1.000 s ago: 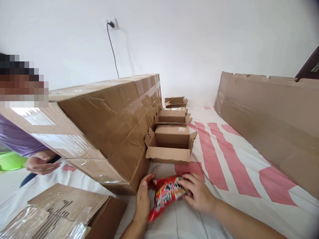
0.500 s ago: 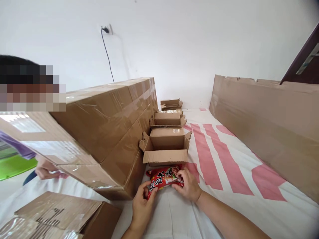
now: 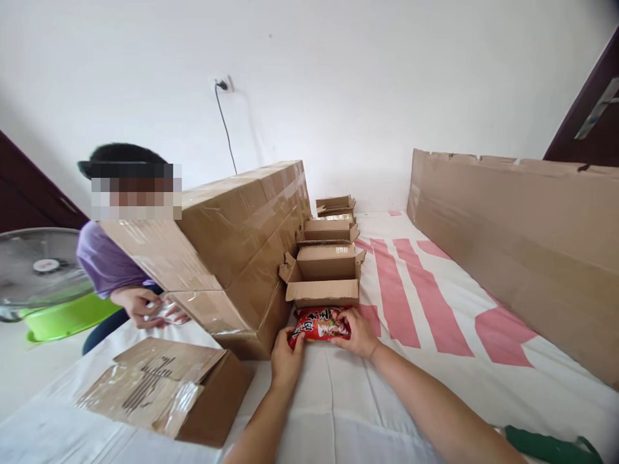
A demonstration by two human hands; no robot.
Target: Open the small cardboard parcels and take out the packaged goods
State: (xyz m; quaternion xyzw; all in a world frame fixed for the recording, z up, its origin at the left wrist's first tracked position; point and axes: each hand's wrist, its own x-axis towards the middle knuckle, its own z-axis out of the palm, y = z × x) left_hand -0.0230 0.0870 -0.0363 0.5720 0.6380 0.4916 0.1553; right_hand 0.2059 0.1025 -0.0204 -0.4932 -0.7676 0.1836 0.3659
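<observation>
Both my hands grip a red snack packet [image 3: 320, 324] that lies on the white and pink cloth [image 3: 420, 309]. My left hand [image 3: 286, 356] closes on its left end, my right hand [image 3: 356, 333] on its right end. The packet sits just in front of a small open cardboard box [image 3: 323, 282], touching or nearly touching its near flap. Two more small open boxes [image 3: 329, 230] stand in a row behind it.
Large taped cartons [image 3: 232, 245] are stacked to the left. A flat cardboard sheet [image 3: 522, 238] stands along the right. A taped box [image 3: 169, 386] lies at near left. Another person in a purple top [image 3: 104, 261] handles something at far left, beside a fan [image 3: 36, 270]. A green object [image 3: 546, 446] lies at bottom right.
My hands have slid the packet away from me, up to the open box's near flap. The view has pulled back, bringing the other person and the fan into sight.
</observation>
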